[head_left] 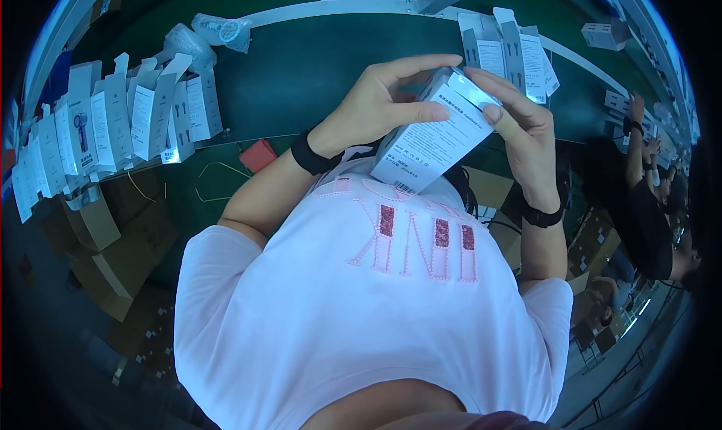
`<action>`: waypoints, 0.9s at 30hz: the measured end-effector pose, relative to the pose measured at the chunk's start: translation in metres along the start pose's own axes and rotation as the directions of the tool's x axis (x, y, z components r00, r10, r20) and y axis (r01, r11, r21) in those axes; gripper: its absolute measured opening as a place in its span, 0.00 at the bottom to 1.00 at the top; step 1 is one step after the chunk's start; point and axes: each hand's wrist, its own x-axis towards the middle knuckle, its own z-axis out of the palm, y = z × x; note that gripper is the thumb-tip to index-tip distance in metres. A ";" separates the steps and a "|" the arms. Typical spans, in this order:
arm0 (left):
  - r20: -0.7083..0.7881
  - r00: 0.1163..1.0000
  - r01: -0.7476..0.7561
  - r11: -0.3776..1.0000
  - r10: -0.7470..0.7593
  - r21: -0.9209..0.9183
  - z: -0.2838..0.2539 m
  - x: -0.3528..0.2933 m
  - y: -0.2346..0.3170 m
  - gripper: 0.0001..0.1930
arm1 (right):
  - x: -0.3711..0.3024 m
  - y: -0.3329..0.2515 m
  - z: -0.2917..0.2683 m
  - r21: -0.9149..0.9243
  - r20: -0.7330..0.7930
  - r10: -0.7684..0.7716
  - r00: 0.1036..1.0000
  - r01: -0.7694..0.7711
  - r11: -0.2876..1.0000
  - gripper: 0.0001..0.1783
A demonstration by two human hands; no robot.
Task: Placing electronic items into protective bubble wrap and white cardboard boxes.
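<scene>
"White carton (432, 133): where's it now; who's got it?"

"Held up btwn both hands, abt midway along the tabletop's (323, 69) near edge; it's tilted, top end up & R, bottom end by the white shirt (376, 317); can't tell if it touches the tabletop."

"OK; rest pls, L to R."

"Far L: row of open-flap cartons (109, 129) along the near edge, L end; brown boxes (96, 223) lower down, past that edge; bubble-wrapped packs (188, 48) nr the far-L corner; red item (258, 157) just outside the near edge, too unclear to ID."

"Hands?"

"L hand (372, 99), black band (307, 153) on wrist: thumb on the printed face, forefinger at the top end; fingers spread only abt the carton's thickness, gripping it; other fingertips hidden. R hand (530, 144), also w/ a wristband (543, 216): same sort of hold; thumb nr the printed face's top R corner, forefinger bent to the top end; remaining fingertips hidden too."

"& further R?"

"Second bunch of cartons (519, 58), flaps up, at the far edge, R part; lone carton (602, 35) beyond that edge; co-worker in black (643, 234) past the tabletop's R end."
</scene>
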 end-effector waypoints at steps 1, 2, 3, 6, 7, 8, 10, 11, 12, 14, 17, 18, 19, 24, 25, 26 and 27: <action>-0.025 0.999 -0.020 1.000 0.020 0.004 0.002 0.000 -0.001 0.30 | -0.001 0.000 -0.002 -0.005 0.008 0.015 1.000 -0.015 1.000 0.16; -0.025 1.000 -0.018 1.000 0.018 0.005 0.003 -0.002 -0.002 0.30 | -0.002 0.000 -0.003 -0.009 0.019 0.030 0.999 -0.029 1.000 0.16; -0.032 0.999 -0.030 1.000 0.030 -0.001 0.003 -0.004 -0.004 0.30 | -0.003 -0.002 -0.002 -0.006 0.019 0.030 0.999 -0.030 1.000 0.16; -0.019 1.000 0.000 1.000 0.000 -0.010 0.003 -0.009 0.000 0.31 | -0.008 -0.005 0.002 -0.076 -0.002 0.046 0.999 -0.046 0.996 0.16; 0.000 0.999 0.041 0.999 -0.041 -0.013 0.003 -0.010 0.001 0.32 | -0.010 -0.004 0.004 -0.149 0.007 0.032 0.999 -0.031 0.988 0.16; -0.002 0.999 0.041 0.999 -0.041 -0.014 0.002 -0.010 0.002 0.32 | -0.010 -0.004 0.005 -0.221 0.018 0.016 1.000 -0.011 0.975 0.16; -0.001 0.997 0.083 0.994 -0.083 -0.065 -0.001 -0.008 0.002 0.31 | -0.009 -0.004 0.009 -0.285 0.044 -0.035 0.998 0.046 0.957 0.16; -0.002 0.997 0.078 0.995 -0.078 -0.061 0.000 -0.010 0.002 0.31 | -0.010 -0.006 0.011 -0.348 0.072 -0.096 0.993 0.115 0.930 0.16; -0.015 1.000 0.014 0.999 -0.015 -0.033 0.000 -0.011 0.001 0.28 | -0.010 -0.007 0.011 -0.348 0.074 -0.103 0.992 0.122 0.929 0.16; -0.027 0.998 -0.052 0.999 0.052 -0.001 -0.003 -0.012 0.000 0.26 | -0.010 -0.004 0.010 -0.494 0.218 -0.155 0.964 0.246 0.834 0.22; -0.027 1.000 -0.010 1.000 0.010 -0.021 -0.009 -0.008 0.000 0.20 | -0.017 0.005 0.019 -0.450 0.094 -0.188 0.978 0.211 0.868 0.40; -0.019 0.999 -0.043 0.997 0.044 0.067 -0.011 -0.005 -0.002 0.18 | -0.015 0.008 0.019 -0.380 -0.007 -0.110 0.994 0.100 0.920 0.40; 0.016 1.000 -0.013 0.999 0.012 0.041 -0.009 0.000 0.002 0.18 | -0.012 0.009 0.016 -0.292 -0.100 -0.027 0.995 -0.004 0.956 0.40; -0.007 0.999 -0.037 0.888 0.046 0.458 -0.055 0.086 0.012 0.47 | -0.022 -0.002 -0.043 -0.447 -0.229 -0.095 0.969 -0.018 0.894 0.33; -0.093 0.991 -0.030 0.826 0.100 0.563 -0.081 0.119 0.011 0.50 | -0.026 -0.008 -0.060 -0.432 -0.405 -0.155 0.901 -0.039 0.901 0.32; -0.165 0.974 -0.011 0.758 0.156 0.652 -0.105 0.156 0.009 0.53 | -0.032 -0.014 -0.081 -0.447 -0.569 -0.214 0.794 -0.080 0.891 0.30; -0.263 0.961 0.136 0.680 0.087 0.721 -0.129 0.195 -0.005 0.54 | -0.039 -0.005 -0.115 -0.538 -0.639 -0.372 0.673 -0.046 0.841 0.30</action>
